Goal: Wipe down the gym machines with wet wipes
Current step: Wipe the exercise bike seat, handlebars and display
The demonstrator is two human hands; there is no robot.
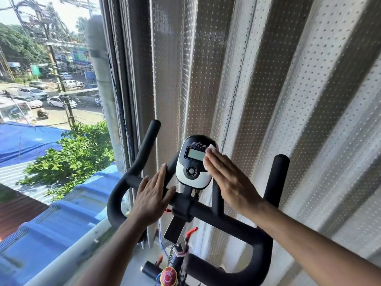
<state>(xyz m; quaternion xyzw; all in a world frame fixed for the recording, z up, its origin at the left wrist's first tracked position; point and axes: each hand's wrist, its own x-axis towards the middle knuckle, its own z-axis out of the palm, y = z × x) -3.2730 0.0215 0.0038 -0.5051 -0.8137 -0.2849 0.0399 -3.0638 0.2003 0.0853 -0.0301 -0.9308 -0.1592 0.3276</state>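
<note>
Perforated silver-grey corrugated shutter panels (257,89) fill the background, with a clear window (51,100) on the left looking down on a street and blue roofing. Exercise bike with black foam-covered handlebars (206,211) stands right against them. Right hand (228,178) is flat, fingers straight and together, pressing a small white wet wipe (209,155) against the right edge of the black-and-white oval display console (192,162); wipe sits by the grey LCD screen (195,154), mostly hidden under the fingers. Left hand (152,199) is open too, fingers extended, resting on the left part of the handlebars just beside the console, steadying rather than gripping as far as I can tell. Progress, my read: early on this machine. Console is being wiped now; can't tell from sheen whether the bars are already done, no visible wet marks. Likely left: both upright bar ends, the lower loop grips, the stem, the red round knob (169,275) at the bottom edge, plus seat and frame out of view, and any other machines. Obstacles: console sits close to the shutter, so little room behind it on the right side; thin cables and orange-red clips (190,231) under the stem could snag the wipe; round button (191,171) on the console could get pressed on a pass.
</note>
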